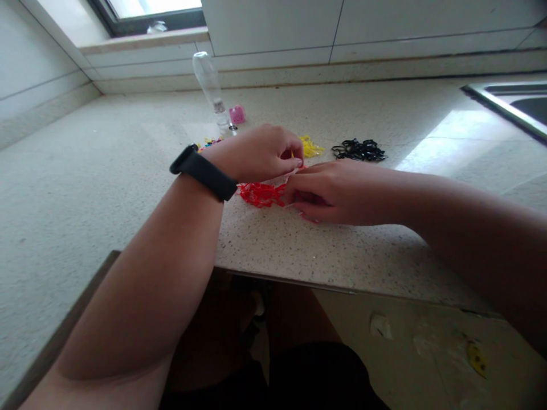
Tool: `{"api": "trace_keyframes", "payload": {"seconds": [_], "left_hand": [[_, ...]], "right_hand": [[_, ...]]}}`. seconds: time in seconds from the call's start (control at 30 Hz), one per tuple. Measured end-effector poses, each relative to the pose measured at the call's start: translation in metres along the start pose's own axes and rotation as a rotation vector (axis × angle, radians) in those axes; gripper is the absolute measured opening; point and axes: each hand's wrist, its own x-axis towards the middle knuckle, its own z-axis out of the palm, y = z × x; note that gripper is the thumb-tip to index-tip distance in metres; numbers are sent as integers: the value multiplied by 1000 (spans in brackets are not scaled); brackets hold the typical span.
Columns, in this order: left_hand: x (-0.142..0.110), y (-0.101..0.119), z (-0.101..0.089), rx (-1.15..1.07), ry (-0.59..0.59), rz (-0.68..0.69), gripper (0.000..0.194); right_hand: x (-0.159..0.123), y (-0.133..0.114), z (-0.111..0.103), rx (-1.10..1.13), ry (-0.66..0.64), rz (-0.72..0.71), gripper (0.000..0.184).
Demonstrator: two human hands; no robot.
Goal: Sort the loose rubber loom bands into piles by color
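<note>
Small red rubber bands [260, 195] lie in a loose heap on the speckled counter [273, 245], partly covered by my hands. My left hand [271, 152], with a black watch on its wrist, reaches over the heap in a pinch; a bit of red shows at its fingertips, seemingly a rubber band. Against the right side of the heap, my right hand [331, 191] is curled with its fingers down near the counter. What its fingers hold is hidden. Yellow rubber bands [311, 146] sit just behind the hands, and a black heap of bands [359, 150] lies to their right.
Behind my left wrist are mixed coloured bands [209, 143], partly hidden. A clear bottle-shaped object [208, 82] and a small pink object [237, 114] stand farther back. A metal sink [491, 99] is at the far right; the counter's front edge [290, 279] runs below my hands.
</note>
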Motion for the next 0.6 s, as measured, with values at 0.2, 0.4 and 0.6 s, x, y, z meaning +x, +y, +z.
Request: {"api": "trace_keyframes", "payload": {"seconds": [0.2,0.4,0.6], "left_hand": [[0,1,-1,28,-5,2,26],[0,3,-1,18,-3,1,25],[0,3,-1,23,-3,0,25]], "right_hand": [[1,-1,-1,-22,-6,12,16],[1,-1,-1,-1,-4,8,16],[0,-1,-1,15,3,8,16]]}}
